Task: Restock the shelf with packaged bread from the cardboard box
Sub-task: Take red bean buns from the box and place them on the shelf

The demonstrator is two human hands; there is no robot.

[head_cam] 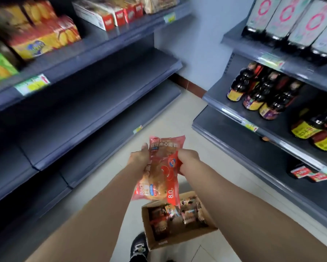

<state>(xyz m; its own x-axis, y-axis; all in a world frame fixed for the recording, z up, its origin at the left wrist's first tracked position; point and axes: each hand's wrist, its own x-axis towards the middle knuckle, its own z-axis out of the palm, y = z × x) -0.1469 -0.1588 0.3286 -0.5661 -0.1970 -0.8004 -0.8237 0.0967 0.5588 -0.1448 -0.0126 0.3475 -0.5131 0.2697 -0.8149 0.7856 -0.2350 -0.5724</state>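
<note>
Between shelves (pixel 106 76), both hands (pixel 139 156) (pixel 188 157) grip packaged bread (pixel 162 173).

Glossy plastic bread wrapper (pixel 161 167), matt brown cardboard box (pixel 177 237), matt grey metal shelf (pixel 102 103), glossy dark bottles (pixel 259 91)

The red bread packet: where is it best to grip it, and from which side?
Grip the bread packet at its long side edges, from both sides, as the left hand and right hand do: it is long and soft; its middle could crush.
</note>
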